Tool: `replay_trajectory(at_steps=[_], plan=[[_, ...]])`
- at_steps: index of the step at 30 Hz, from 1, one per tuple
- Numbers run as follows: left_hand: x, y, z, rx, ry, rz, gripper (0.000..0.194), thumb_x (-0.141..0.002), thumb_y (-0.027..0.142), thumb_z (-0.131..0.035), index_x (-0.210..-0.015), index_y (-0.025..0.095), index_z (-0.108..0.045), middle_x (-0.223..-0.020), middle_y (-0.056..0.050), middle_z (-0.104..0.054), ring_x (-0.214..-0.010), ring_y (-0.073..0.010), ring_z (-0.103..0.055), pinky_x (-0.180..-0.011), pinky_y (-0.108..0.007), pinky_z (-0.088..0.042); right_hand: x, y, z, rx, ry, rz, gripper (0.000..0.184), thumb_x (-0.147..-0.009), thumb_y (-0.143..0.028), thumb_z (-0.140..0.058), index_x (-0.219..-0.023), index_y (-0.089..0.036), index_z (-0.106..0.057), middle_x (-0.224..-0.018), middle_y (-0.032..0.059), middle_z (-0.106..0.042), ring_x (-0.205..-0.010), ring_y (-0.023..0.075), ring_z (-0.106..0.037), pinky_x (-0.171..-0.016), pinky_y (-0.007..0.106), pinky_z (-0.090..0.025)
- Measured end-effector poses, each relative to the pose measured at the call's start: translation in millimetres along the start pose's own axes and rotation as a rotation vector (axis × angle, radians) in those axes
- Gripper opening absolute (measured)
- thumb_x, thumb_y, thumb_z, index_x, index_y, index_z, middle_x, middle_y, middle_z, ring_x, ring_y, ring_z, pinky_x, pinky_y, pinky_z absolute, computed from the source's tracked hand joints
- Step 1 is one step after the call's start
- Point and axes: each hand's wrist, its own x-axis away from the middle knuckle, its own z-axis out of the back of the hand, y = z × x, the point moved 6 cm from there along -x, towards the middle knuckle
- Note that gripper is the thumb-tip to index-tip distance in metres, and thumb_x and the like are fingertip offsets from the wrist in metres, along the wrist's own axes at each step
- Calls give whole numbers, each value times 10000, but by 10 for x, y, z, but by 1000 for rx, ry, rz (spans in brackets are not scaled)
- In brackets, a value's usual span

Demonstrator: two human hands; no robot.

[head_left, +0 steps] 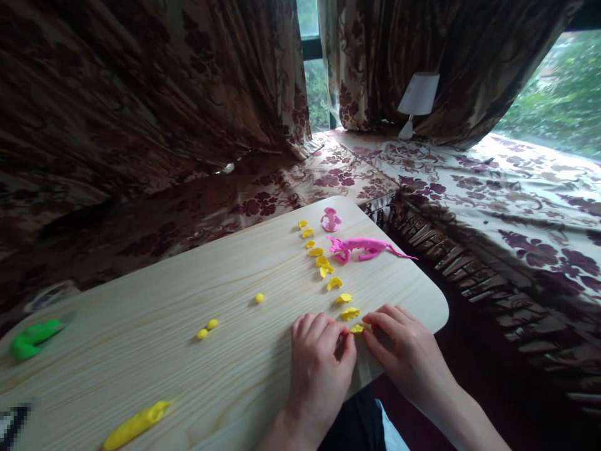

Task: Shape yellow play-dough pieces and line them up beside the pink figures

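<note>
Both my hands rest on a light wooden table (188, 326) near its right front edge. My left hand (317, 363) and my right hand (406, 351) have curled fingers that pinch a small yellow clay piece (357, 329) between them. A row of several flattened yellow clay petals (323, 266) runs away from the hands toward a pink clay lizard-like figure (364, 248) and a small pink clay curl (331, 220).
Three small yellow clay balls (212, 324) lie mid-table. A yellow clay roll (136, 425) and a green clay lump (32, 338) sit at the left. Patterned bedding (493, 188), brown floral curtains and a white lamp (416, 100) stand behind the table.
</note>
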Motion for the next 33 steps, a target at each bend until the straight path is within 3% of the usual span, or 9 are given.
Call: replay_trajectory(at_steps=[15,27,33], plan=[[-28,16,-61,-94,-37,40,113,-827,163,-539,-723,201,-561,-748,-18,-585,-806,-211,-521,-872,-412,-355,-68,-17,-50,97,-27,32,107,-865,-171,-518,-803,-197,-602,-758,28,-569,-736,180,-497,-662,299,-385],[31,6,21,-58,0,-1,58,-806,170,-568,-823,205,-610,-806,-40,-622,-837,-231,-551,-834,-404,-381,22,-32,51,40,-5,52,203,-877,-169,-507,-1044,-221,-608,-885,47,-608,-822,192,-554,-714,304,-454],[55,8,38,-24,14,-7,69,-788,151,-578,-813,208,-607,-785,-29,-623,-821,-224,-556,-852,-400,-377,157,12,121,1,11,41,173,-906,-207,-468,-1015,-221,-601,-899,44,-594,-823,187,-547,-704,307,-444]])
